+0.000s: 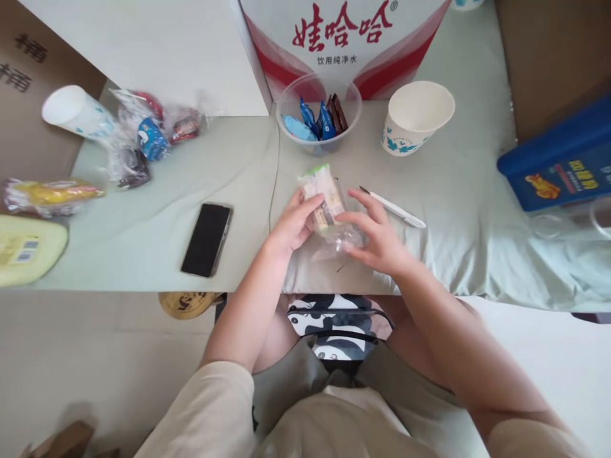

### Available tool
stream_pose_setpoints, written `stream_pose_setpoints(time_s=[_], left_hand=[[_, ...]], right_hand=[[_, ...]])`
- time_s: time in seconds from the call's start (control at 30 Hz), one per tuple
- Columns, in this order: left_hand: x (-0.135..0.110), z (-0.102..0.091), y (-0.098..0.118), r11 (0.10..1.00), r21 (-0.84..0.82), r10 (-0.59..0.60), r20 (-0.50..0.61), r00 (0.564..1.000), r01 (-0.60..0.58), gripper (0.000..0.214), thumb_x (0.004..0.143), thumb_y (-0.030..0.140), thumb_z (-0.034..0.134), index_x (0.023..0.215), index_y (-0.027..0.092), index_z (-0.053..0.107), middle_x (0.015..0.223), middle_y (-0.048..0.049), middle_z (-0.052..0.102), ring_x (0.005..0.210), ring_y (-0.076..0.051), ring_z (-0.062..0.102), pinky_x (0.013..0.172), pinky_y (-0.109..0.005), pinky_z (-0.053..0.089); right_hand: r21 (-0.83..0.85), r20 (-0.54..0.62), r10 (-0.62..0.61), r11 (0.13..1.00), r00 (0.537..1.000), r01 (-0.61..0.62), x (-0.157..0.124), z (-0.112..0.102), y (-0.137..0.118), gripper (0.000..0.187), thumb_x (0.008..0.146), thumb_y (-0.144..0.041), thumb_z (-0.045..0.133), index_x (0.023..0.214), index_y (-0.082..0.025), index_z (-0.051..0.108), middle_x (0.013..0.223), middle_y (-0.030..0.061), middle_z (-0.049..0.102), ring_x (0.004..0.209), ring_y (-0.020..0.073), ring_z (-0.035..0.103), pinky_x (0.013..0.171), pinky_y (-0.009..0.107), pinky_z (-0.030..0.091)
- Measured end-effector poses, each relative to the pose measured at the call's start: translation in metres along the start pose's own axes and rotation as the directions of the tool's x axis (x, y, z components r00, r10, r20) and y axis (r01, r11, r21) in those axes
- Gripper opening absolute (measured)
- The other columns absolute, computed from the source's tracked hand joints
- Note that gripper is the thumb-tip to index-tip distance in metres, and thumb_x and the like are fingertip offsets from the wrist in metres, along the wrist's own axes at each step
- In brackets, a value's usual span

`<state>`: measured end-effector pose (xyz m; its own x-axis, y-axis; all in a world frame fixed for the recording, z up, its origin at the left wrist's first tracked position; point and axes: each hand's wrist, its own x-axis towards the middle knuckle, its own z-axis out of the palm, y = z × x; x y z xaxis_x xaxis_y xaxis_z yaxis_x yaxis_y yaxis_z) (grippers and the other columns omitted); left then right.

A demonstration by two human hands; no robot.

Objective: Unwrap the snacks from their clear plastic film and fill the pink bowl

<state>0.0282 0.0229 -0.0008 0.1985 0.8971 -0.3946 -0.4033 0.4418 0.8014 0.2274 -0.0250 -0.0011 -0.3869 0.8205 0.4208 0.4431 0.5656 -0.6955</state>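
Note:
A small clear-wrapped snack packet (323, 197) with a green top edge sits between both hands, just above the pale green tablecloth (248, 165). My left hand (292, 222) is curled around the packet's left side, thumb on its front. My right hand (377, 232) pinches the crinkled clear wrapper at the packet's lower right, the other fingers spread above it. Behind the packet stands a clear plastic bowl (319, 114) holding several blue and brown wrapped sweets.
A white pen (394, 208) lies right of my right hand, a paper cup (416, 117) behind it. A black phone (207, 239) lies to the left. Far left: a tipped paper cup (76, 113), a clear bag of snacks (143, 137), yellow packets. A blue box (563, 159) stands right.

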Motion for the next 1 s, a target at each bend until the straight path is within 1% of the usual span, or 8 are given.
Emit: stream_pose_setpoints(time_s=[0.07,0.17,0.33,0.47,0.53,0.7,0.83,1.0], left_hand=[[-0.002,0.003,-0.003,0.997,0.059,0.039,0.013,0.999,-0.039,0.069,0.072,0.027,0.083,0.134,0.030,0.051,0.111,-0.0011,0.071,0.096,-0.018,0.071,0.085,-0.032,0.059],[-0.002,0.004,-0.009,0.985,0.130,0.106,0.037,0.994,-0.110,0.094,0.071,0.028,0.085,0.147,0.043,0.033,0.124,-0.0004,0.064,0.108,-0.021,0.068,0.089,-0.036,0.058],[-0.001,-0.007,-0.017,0.931,0.301,0.162,0.160,0.974,-0.205,0.071,0.071,0.045,0.088,0.130,0.035,0.050,0.101,-0.0010,0.062,0.097,-0.022,0.067,0.086,-0.036,0.056],[-0.006,-0.013,-0.016,0.926,0.307,0.117,0.323,0.939,-0.221,0.062,0.075,0.065,0.077,0.122,0.032,0.054,0.105,-0.0033,0.062,0.098,-0.023,0.066,0.087,-0.038,0.056],[-0.010,-0.013,-0.012,0.924,0.310,0.078,0.425,0.902,-0.226,0.070,0.072,0.067,0.078,0.126,0.032,0.051,0.117,-0.0053,0.062,0.105,-0.025,0.066,0.090,-0.040,0.056],[-0.019,-0.013,-0.002,0.851,0.416,0.030,0.571,0.820,-0.321,0.094,0.066,0.035,0.087,0.146,0.032,0.037,0.141,-0.0100,0.054,0.125,-0.032,0.060,0.104,-0.048,0.052],[-0.025,-0.014,0.002,0.856,0.426,0.016,0.544,0.839,-0.293,0.113,0.064,0.021,0.083,0.159,0.034,0.023,0.144,-0.0116,0.056,0.124,-0.035,0.062,0.103,-0.053,0.052],[-0.031,-0.010,0.003,0.920,0.348,0.024,0.414,0.910,-0.182,0.129,0.063,0.018,0.083,0.162,0.041,0.005,0.133,-0.0093,0.065,0.107,-0.029,0.071,0.091,-0.045,0.058]], right_hand=[[0.037,-0.028,-0.047,0.998,0.998,0.048,0.003,0.001,-0.001,0.016,0.092,-0.040,0.065,0.096,-0.025,0.071,0.130,0.0108,0.067,0.132,0.0316,0.056,0.112,0.053,0.044],[0.066,-0.055,-0.015,0.998,0.998,0.018,0.006,0.002,-0.001,0.014,0.094,-0.035,0.062,0.089,-0.024,0.069,0.097,0.0069,0.075,0.103,0.0256,0.070,0.092,0.043,0.053],[-0.034,-0.087,0.136,0.990,0.987,-0.139,0.009,0.008,-0.003,0.018,0.093,-0.038,0.061,0.084,-0.024,0.068,0.083,0.0055,0.071,0.080,0.0226,0.064,0.079,0.040,0.051],[-0.052,-0.181,0.200,0.976,0.963,-0.212,0.011,0.016,-0.004,0.015,0.088,-0.038,0.065,0.089,-0.024,0.065,0.094,0.0071,0.066,0.091,0.0244,0.062,0.084,0.042,0.053],[-0.006,-0.235,0.256,0.964,0.937,-0.265,0.011,0.018,-0.002,0.026,0.082,-0.038,0.070,0.103,-0.024,0.064,0.109,0.0098,0.063,0.103,0.0269,0.062,0.086,0.043,0.055],[0.179,-0.142,0.316,0.940,0.938,-0.290,0.010,0.011,0.004,0.068,0.078,-0.042,0.074,0.139,-0.026,0.049,0.153,0.0150,0.045,0.130,0.0331,0.054,0.099,0.050,0.053],[0.283,-0.011,0.310,0.913,0.951,-0.295,0.008,0.000,0.001,0.067,0.079,-0.052,0.075,0.136,-0.025,0.054,0.144,0.0130,0.056,0.133,0.0345,0.053,0.109,0.053,0.046],[0.582,0.034,0.474,0.706,0.880,-0.403,0.003,-0.010,-0.009,0.047,0.090,-0.069,0.055,0.109,-0.026,0.060,0.105,0.0047,0.064,0.092,0.0197,0.063,0.081,0.037,0.057]])
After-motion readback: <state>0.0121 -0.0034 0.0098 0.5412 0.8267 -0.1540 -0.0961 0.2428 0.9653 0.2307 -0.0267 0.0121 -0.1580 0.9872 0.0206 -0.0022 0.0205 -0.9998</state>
